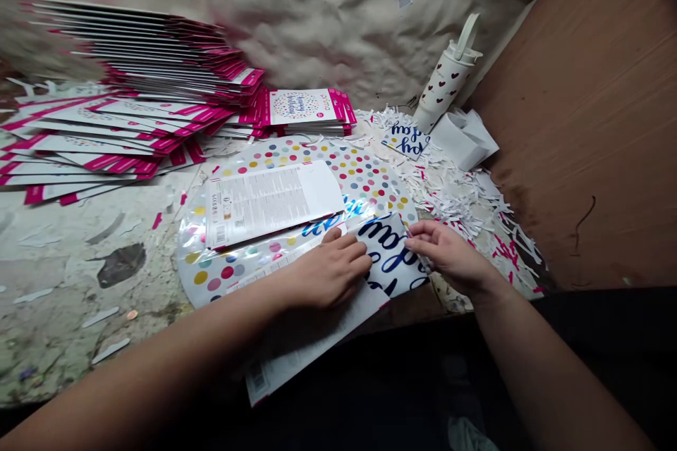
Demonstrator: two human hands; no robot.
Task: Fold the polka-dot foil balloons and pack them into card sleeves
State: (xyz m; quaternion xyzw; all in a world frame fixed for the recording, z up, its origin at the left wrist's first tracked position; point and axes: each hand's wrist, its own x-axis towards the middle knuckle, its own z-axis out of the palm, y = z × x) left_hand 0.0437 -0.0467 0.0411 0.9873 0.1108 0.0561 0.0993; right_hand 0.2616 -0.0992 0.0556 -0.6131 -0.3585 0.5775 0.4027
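My right hand [449, 254] pinches the right edge of a folded foil balloon [388, 254] with dark blue lettering, thumb and fingertips together. At the balloon's left side, my left hand [338, 268] is closed over the top of a white printed packet [317, 345], fingers curled; what lies under its fingertips is partly hidden. The folded balloon overlaps the packet's upper right part, but I cannot tell how far inside it is. Beneath both spreads a flat, round foil balloon [285, 151] with coloured dots. Another printed packet [264, 201] lies on it, just beyond my left hand.
Stacked pink-and-white packets [169, 56] rise at the back left, beside a smaller pile [307, 109]. A heart-patterned bottle [444, 81] leans at the back right near another folded foil piece [406, 141]. Paper shreds [465, 187] cover the right side, next to a brown board [592, 120].
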